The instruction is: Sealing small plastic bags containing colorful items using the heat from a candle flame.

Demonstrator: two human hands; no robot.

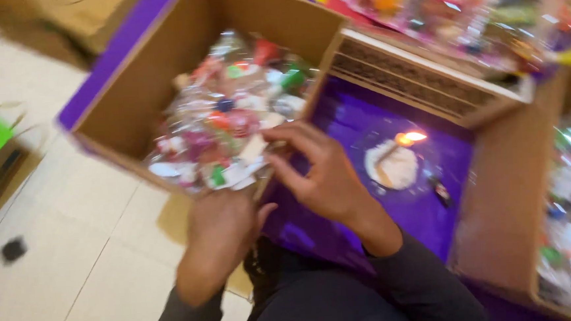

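A brown cardboard box (160, 62) stands in front of me, full of small colourful items in clear plastic bags (230, 117). My left hand (222, 227) is under the box's near corner, fingers hidden beneath the bags. My right hand (316, 172) reaches across to the same corner and pinches the edge of a clear plastic packet (249, 163). The picture is blurred by motion.
A purple cloth (363, 129) covers the table. On it a lit candle (408, 138) stands in a white patch. A wooden tray (419, 79) and more bagged items (461, 11) lie behind. Another cardboard box (499, 194) sits right. Tiled floor (60, 260) lies left.
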